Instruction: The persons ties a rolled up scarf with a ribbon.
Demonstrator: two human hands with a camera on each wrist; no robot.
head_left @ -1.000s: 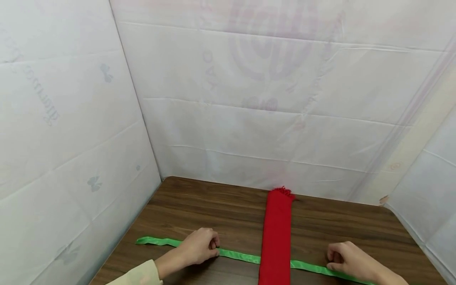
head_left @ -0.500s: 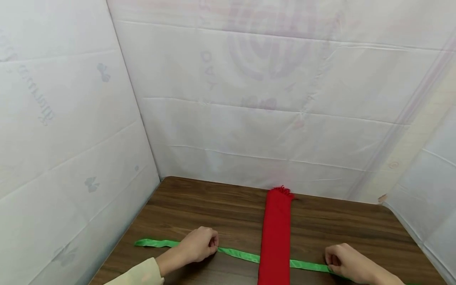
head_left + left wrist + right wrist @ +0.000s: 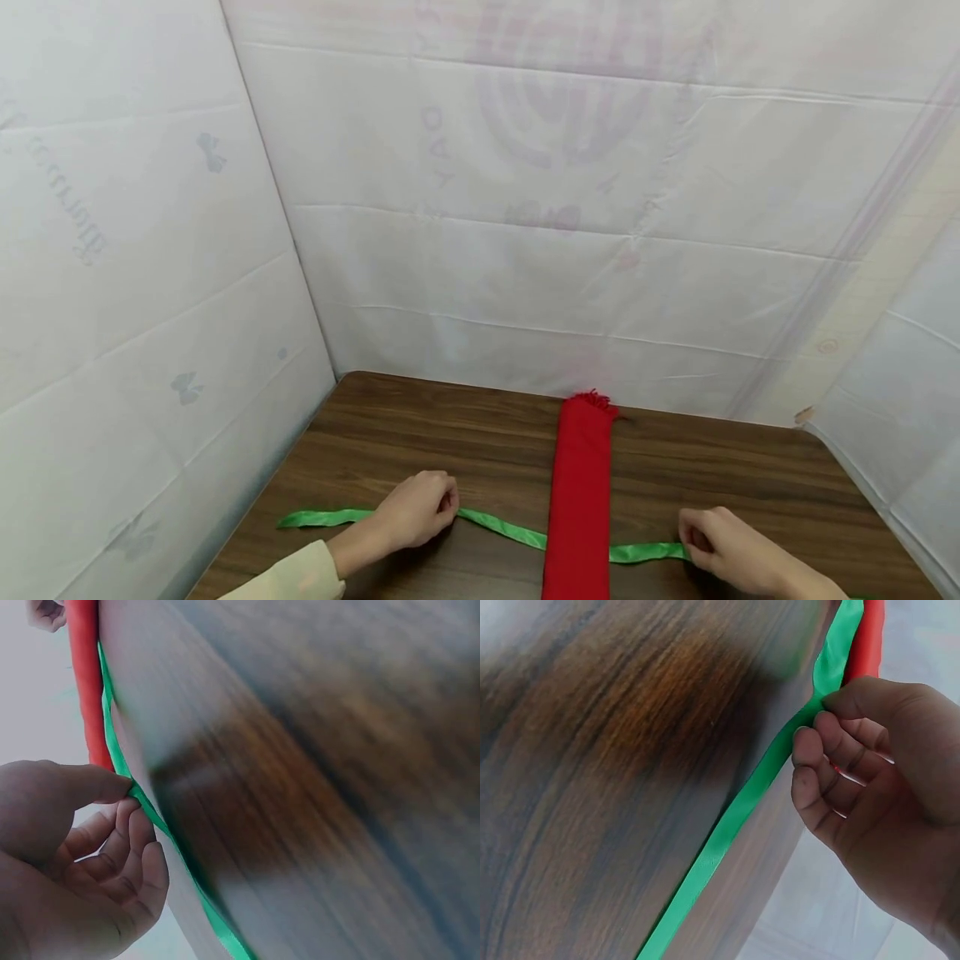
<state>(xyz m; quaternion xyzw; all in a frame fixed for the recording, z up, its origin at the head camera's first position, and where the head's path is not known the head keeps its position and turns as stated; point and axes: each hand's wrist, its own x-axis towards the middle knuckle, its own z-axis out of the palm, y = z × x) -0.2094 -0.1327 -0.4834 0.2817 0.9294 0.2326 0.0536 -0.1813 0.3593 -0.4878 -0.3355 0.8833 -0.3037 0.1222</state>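
A long green ribbon [image 3: 506,529] runs crosswise over the table and passes beneath a folded red scarf [image 3: 581,500] with a fringed far end. My left hand [image 3: 420,508] pinches the ribbon to the left of the scarf; in the left wrist view the thumb and index finger [image 3: 112,786] meet on it. To the right of the scarf my right hand [image 3: 731,546] pinches the same ribbon between thumb and fingers, clearly seen in the right wrist view, where the ribbon [image 3: 735,817] trails on past the hand. The ribbon's left end lies on the wood.
The dark wood-grain table [image 3: 450,425] has rounded far corners. White sheeting with faint prints forms a back wall [image 3: 480,275] behind it and a side wall [image 3: 150,333] on the left. More white sheeting stands at the right.
Both hands have taken the ribbon into a pinch and lifted it slightly, so it slopes down toward the scarf on each side. The ribbon's left end has shifted a little. The scarf stays put.
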